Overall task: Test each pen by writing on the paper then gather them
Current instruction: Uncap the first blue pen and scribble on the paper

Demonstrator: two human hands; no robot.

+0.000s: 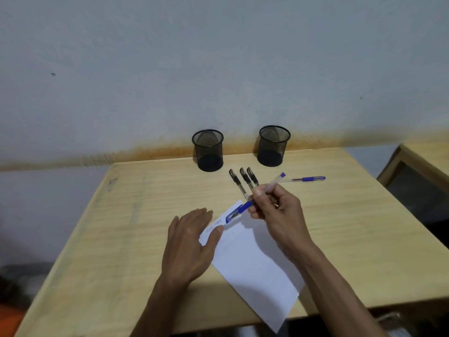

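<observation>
Wooden bench (340, 227), centre frame. White paper (255, 259), lower centre, overhanging the bench's near edge. Left hand (192, 242): fingers straight, flat on the paper's left edge. Right hand (279, 212): fingers pinching a blue pen (239, 210), capped end over the paper's top corner. Three black pens (244, 182) lie side by side above the paper; second blue pen (309, 178) lies to their right. Two black mesh cups (208, 149) stand by the wall.

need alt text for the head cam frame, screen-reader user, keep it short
A person's right hand grips a blue pen, cap still on, above a white paper that the left hand presses flat on a wooden table. Behind lie three black pens and another blue pen, before two empty black mesh cups.
</observation>
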